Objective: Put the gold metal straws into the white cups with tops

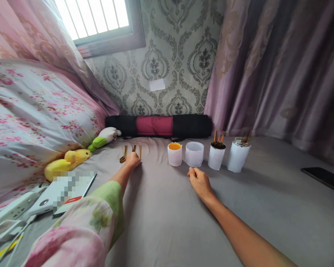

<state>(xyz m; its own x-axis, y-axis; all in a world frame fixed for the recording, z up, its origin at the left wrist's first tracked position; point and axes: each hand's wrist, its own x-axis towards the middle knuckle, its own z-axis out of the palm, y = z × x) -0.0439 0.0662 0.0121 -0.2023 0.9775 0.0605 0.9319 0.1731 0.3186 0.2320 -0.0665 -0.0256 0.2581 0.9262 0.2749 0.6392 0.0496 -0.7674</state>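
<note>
On the grey sheet, my left hand (133,160) reaches out to thin brown sticks (140,150), its fingers bunched over their near ends. Just left of it lies a small bundle of similar sticks (124,154). My right hand (200,182) rests with curled fingers in front of a translucent white cup (194,155); nothing shows in it. Left of that cup stands a white-wrapped cup (174,155) with an orange inside. To the right are a white-wrapped jar (216,158) holding orange-brown sticks and a taller wrapped glass jar (238,157) with thin brown sticks.
A black and maroon roll (154,125) lies along the wall. Plush toys (68,159), a tablet-like device (86,181) and a white power strip (15,209) lie at left. A black phone (324,180) lies at far right. Curtains (239,66) hang on both sides.
</note>
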